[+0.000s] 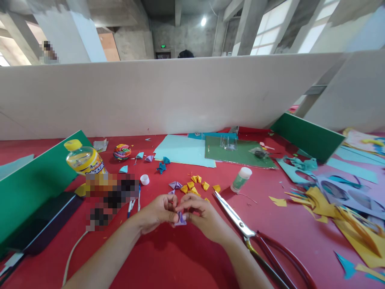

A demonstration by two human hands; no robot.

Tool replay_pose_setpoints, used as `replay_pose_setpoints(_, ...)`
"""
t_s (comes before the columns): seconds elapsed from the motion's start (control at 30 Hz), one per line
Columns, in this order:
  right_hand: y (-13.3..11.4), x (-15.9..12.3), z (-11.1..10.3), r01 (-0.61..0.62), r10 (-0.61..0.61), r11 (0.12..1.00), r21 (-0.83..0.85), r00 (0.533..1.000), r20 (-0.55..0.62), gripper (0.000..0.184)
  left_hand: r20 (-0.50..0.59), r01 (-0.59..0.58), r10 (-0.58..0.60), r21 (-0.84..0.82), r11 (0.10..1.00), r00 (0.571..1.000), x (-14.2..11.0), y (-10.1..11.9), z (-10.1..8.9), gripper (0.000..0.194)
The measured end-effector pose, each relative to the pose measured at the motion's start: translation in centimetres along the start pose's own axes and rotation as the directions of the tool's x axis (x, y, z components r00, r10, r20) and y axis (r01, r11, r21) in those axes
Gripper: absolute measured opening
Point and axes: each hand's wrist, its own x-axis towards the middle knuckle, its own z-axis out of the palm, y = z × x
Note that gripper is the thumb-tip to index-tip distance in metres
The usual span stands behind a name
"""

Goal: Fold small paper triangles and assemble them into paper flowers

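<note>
We see the left hand (161, 212) and right hand (200, 214) pinching 1 purple folded paper (181, 219) between nearly closed fingers, above the worktop (177, 257), near side of the yellow pieces (194, 185).

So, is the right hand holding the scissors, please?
No, the scissors lie on the table while the right hand pinches purple paper.

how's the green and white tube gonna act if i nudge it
The tube stands on end and looks taller than it is wide, so a push near the top would probably tip it. Its sides look round, so once down it may well roll, perhaps into the scissors close by.
</note>
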Motion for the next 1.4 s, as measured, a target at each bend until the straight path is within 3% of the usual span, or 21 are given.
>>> replay_pose_setpoints(0.13, -0.1, 0.0, 0.0, 0.045, -0.047, 0.999, -0.027, 0.997, -0.065, 0.015, 0.007, -0.017, 0.017, 0.022, 1.000, 1.000, 0.2, 0.0, -0.1, 0.031)
replay_pose_setpoints(0.2, -0.2, 0.1, -0.2, 0.059, -0.069, 0.995, -0.077, 0.988, -0.140, 0.012, -0.071, -0.125, 0.130, 0.062, 0.990, 0.989, 0.2, 0.3, 0.0, 0.028)
replay_pose_setpoints(0.3, -0.3, 0.2, -0.6, 0.031, -0.067, 0.987, -0.154, 0.970, -0.235, 0.009, -0.166, -0.297, 0.337, 0.224, 0.928, 0.927, 0.1, 0.8, 0.1, 0.024)
replay_pose_setpoints(0.4, -0.4, 0.2, -0.8, 0.011, -0.054, 0.984, -0.176, 0.970, -0.238, 0.008, -0.160, -0.327, 0.423, 0.419, 0.847, 0.892, 0.0, 1.0, 0.4, 0.020)
replay_pose_setpoints(0.7, -0.7, 0.1, -0.8, -0.022, -0.020, 0.978, -0.206, 0.979, -0.202, 0.010, -0.135, -0.294, 0.478, 0.635, 0.714, 0.868, -0.3, 0.9, 0.8, 0.020)
replay_pose_setpoints(0.93, -0.5, 0.1, -0.7, -0.054, 0.012, 0.972, -0.227, 0.983, -0.181, 0.009, -0.052, -0.287, 0.459, 0.717, 0.635, 0.887, -0.5, 1.4, 1.0, 0.019)
replay_pose_setpoints(1.4, -0.7, 0.0, -0.9, -0.100, 0.058, 0.976, -0.196, 0.977, -0.207, 0.011, -0.076, -0.282, 0.413, 0.619, 0.733, 0.907, -0.5, 1.4, 0.8, 0.017)
